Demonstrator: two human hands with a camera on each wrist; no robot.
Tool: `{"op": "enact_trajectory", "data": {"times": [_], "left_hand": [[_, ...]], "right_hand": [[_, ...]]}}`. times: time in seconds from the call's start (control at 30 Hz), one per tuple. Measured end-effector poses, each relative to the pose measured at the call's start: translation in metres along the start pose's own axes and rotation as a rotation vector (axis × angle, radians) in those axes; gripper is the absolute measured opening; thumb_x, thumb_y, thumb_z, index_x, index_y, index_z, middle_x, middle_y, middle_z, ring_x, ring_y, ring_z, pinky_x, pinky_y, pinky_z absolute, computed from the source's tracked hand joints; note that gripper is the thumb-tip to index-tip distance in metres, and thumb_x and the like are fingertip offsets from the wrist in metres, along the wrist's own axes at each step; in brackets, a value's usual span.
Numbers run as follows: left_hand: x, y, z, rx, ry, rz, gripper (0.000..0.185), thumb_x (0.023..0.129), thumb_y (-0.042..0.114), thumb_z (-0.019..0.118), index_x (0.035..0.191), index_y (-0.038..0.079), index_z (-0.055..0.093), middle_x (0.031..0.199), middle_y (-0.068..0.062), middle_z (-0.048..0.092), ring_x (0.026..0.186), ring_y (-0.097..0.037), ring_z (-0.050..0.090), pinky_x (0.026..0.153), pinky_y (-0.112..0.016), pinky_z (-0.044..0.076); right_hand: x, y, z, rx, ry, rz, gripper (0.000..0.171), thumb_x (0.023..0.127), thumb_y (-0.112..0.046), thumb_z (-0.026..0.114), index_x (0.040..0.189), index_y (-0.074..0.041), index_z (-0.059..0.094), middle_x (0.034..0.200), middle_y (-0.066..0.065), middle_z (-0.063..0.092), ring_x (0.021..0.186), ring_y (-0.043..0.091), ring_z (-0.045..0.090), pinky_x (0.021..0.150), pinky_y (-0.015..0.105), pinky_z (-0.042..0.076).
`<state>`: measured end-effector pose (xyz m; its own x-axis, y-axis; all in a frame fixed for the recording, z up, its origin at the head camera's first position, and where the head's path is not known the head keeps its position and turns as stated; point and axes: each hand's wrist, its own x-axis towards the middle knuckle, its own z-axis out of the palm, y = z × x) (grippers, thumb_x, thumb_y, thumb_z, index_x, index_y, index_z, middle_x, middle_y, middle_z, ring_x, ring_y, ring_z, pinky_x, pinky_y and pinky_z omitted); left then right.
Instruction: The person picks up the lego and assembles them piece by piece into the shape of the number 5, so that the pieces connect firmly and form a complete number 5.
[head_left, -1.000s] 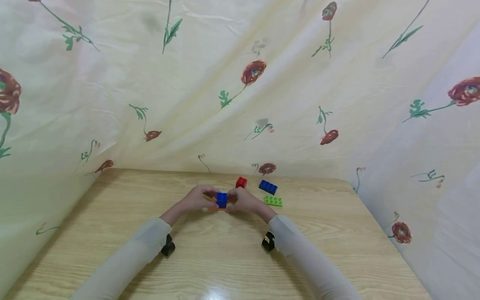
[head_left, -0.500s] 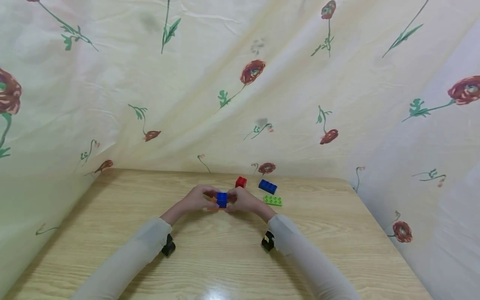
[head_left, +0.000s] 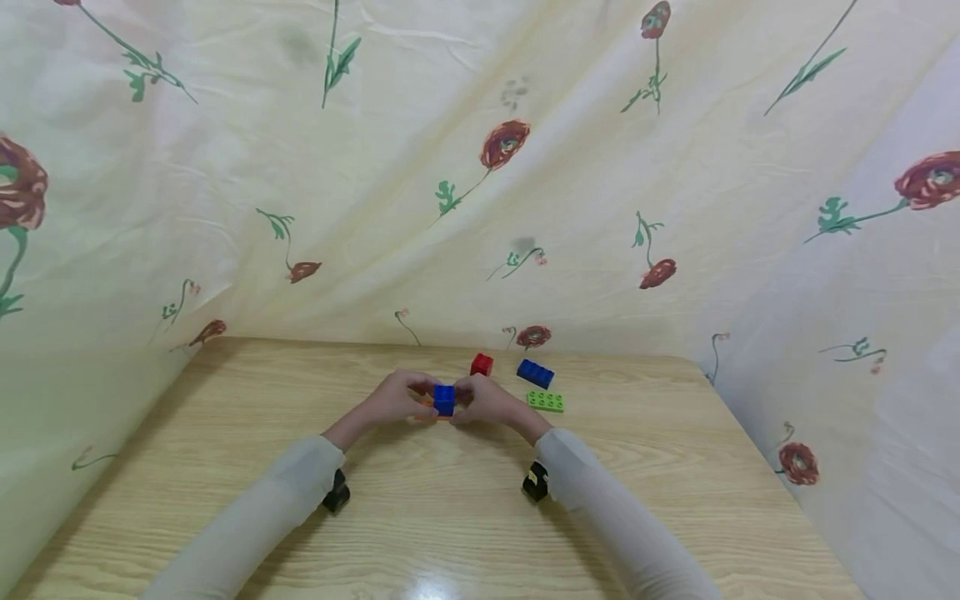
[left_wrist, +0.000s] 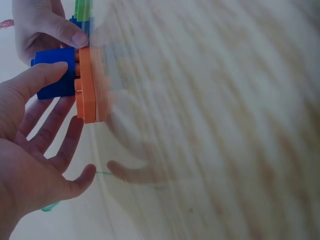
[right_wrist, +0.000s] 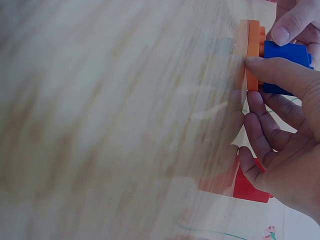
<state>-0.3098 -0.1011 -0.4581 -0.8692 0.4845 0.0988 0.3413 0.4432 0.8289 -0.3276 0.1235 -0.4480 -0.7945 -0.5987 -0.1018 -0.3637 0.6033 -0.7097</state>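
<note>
You're working both hands at one small stack near the middle of the wooden table (head_left: pixel 450 517). Your left hand (head_left: pixel 390 400) and right hand (head_left: pixel 487 402) are meeting around a blue brick (head_left: pixel 444 399) that's sitting on an orange plate (left_wrist: pixel 88 85).

Left wrist view: your left thumb is lying across the blue brick's side, the other fingers (left_wrist: pixel 50 135) spread apart & fairly straight beneath the plate, not wrapped round it. Right wrist view: your right thumb is pressing over the blue brick & the plate's edge, fingers (right_wrist: pixel 265 135) loosely apart below. Whether those lower fingers are actually touching the plate, can't tell in either view. From the head cam the orange plate is almost fully hidden behind your fingers, only a sliver showing.

Tabletop is motion-blurred in both wrist views, so grain & edges are smeared.

Beyond your right fingertips: a red brick (head_left: pixel 482 364), a longer blue brick (head_left: pixel 536 373) & a green plate (head_left: pixel 546 402), all apart from your hands. In the right wrist view the red brick is half covered by your palm. A floral cloth (head_left: pixel 480 167) is hanging behind the table.
</note>
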Motion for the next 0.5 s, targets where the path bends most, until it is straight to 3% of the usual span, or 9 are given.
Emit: {"op": "enact_trajectory", "data": {"times": [0.5], "left_hand": [[0.0031,-0.004,0.0032,0.058,0.023,0.008,0.037,0.082,0.013,0.085,0.117,0.008,0.074,0.114,-0.006,0.074,0.104,-0.023,0.063,0.09,-0.04,0.052]], "right_hand": [[-0.0002,0.0004,0.0,-0.017,-0.009,-0.006,0.03,0.084,-0.008,0.083,0.112,-0.003,0.072,0.104,0.007,0.074,0.09,0.014,0.062,0.094,0.036,0.054]]}}
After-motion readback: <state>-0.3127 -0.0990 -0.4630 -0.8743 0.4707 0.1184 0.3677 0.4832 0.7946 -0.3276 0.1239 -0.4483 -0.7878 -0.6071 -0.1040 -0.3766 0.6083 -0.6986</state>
